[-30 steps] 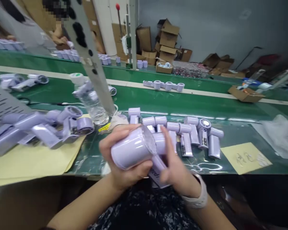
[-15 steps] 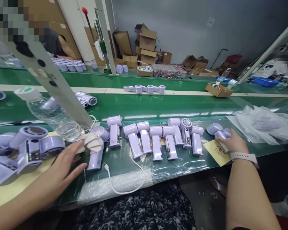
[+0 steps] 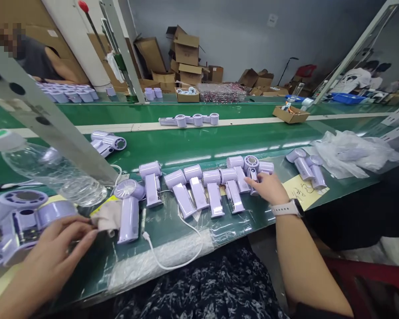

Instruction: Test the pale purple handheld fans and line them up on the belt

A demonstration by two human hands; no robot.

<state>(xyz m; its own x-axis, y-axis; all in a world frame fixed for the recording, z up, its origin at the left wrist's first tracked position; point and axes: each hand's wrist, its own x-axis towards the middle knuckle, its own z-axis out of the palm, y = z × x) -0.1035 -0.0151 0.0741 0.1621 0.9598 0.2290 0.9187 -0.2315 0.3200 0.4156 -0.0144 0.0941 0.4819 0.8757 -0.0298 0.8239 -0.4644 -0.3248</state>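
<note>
My left hand (image 3: 64, 241) is at the left, its fingers curled in and their tips at the edge of a crumpled beige cloth (image 3: 108, 215). Just right of the cloth, a lilac handheld fan (image 3: 129, 217) lies on the bench, its round head toward the far side. My right hand (image 3: 269, 188) closes over the right end of a row of lilac fans (image 3: 215, 195). Its fingers hide the handle of the end fan (image 3: 266, 167); the thumb reaches over the neighbouring fan (image 3: 252, 162). Two more fans (image 3: 306, 167) lie partly on a yellow note (image 3: 302, 192) with handwriting.
Several fans (image 3: 26, 212) are piled at the left, near a plastic bottle (image 3: 63, 173) and a metal post (image 3: 76, 137). A white cable (image 3: 173, 268) crosses bubble wrap (image 3: 162, 257) at the front edge. Clear plastic bags (image 3: 349, 153) lie right. A co-worker (image 3: 43, 57) sits across the line.
My right hand has left a fan by the yellow note and moved left to the row's end. The beige cloth has come off the fan to its left, with my left hand beside it.
</note>
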